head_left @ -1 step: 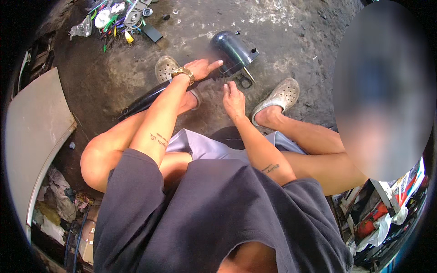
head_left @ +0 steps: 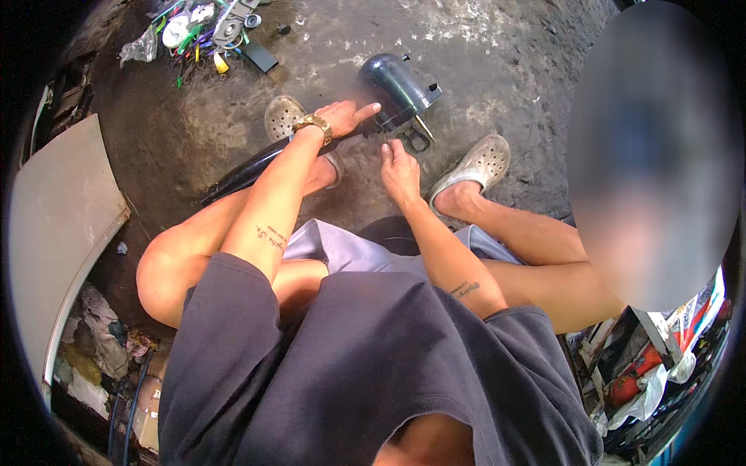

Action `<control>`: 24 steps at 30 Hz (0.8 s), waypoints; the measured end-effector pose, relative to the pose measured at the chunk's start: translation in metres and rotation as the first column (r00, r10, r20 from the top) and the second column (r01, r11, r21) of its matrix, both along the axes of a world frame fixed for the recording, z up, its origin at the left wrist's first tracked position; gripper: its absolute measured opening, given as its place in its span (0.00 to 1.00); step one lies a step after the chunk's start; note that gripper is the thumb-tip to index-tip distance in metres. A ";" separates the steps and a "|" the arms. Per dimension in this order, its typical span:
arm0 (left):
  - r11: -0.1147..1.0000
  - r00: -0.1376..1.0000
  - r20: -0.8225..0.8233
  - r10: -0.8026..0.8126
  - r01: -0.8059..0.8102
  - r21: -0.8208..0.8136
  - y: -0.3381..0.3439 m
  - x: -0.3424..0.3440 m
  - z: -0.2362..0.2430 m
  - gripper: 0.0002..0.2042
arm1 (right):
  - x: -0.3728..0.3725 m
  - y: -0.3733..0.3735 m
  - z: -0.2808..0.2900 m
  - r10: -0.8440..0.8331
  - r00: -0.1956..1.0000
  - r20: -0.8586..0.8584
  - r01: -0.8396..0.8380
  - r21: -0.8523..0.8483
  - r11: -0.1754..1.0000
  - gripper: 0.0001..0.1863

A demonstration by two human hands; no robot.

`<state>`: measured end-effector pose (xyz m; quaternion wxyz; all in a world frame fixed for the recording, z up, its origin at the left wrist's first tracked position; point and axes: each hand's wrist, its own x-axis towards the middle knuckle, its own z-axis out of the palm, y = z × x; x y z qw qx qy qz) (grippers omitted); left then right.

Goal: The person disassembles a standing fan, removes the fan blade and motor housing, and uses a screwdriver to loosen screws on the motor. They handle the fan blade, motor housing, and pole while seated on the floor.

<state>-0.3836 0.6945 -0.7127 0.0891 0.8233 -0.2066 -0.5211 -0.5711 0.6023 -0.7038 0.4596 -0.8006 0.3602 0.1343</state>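
My left hand, with a gold watch at its wrist, lies over a long glossy black tube-like part, apparently gripping its upper end. One finger stretches out to the right, beside a black metal cylinder with a rounded top. The cylinder lies tilted on the ground between my feet, its open-looking end toward me. My right hand is closed in a pinch just below that end. What its fingers hold is too small or hidden to make out. Close to these fingertips is a dark ring-shaped piece.
Grey clogs are on my feet either side of the work. A heap of small coloured plastic and metal bits lies at the far left. A pale panel stands at left; cluttered items sit at lower right.
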 end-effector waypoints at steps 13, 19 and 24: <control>1.000 1.000 0.013 -0.007 0.006 0.008 -0.011 0.004 0.003 0.47 | 0.023 -0.019 0.023 0.334 0.918 -0.212 -0.335 0.034 0.942 0.18; 0.995 0.999 -0.030 0.037 -0.039 -0.093 -0.006 0.001 -0.004 0.45 | 0.029 -0.022 0.027 0.354 0.902 -0.246 -0.366 -0.003 0.931 0.18; 1.000 0.999 -0.036 0.009 -0.009 -0.017 -0.008 0.004 0.014 0.42 | 0.029 -0.019 0.021 0.361 0.908 -0.214 -0.379 -0.047 0.924 0.17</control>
